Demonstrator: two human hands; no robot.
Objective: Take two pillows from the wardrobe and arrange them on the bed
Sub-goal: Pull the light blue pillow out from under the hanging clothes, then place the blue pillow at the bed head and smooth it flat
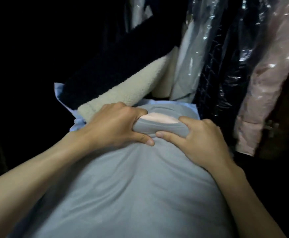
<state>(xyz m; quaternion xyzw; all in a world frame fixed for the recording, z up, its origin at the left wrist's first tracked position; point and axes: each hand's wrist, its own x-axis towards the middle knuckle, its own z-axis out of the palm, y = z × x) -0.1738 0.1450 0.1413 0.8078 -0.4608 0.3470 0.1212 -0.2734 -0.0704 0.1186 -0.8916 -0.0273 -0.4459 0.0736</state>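
A large grey-blue pillow (123, 182) fills the lower middle of the head view, running from the wardrobe toward me. My left hand (112, 126) and my right hand (200, 140) both pinch a bunched fold of its cover at the far end. Between the two hands a pale pink inner pillow (159, 118) shows through a gap in the cover. A light blue edge (183, 107) lies under the far end of the pillow; I cannot tell whether it belongs to a second pillow.
A cream and black fleece blanket (123, 90) leans on the pillow's far left end. Garments in clear plastic covers (209, 54) hang at the right, with a pink one (264, 93) furthest right. The left side is dark.
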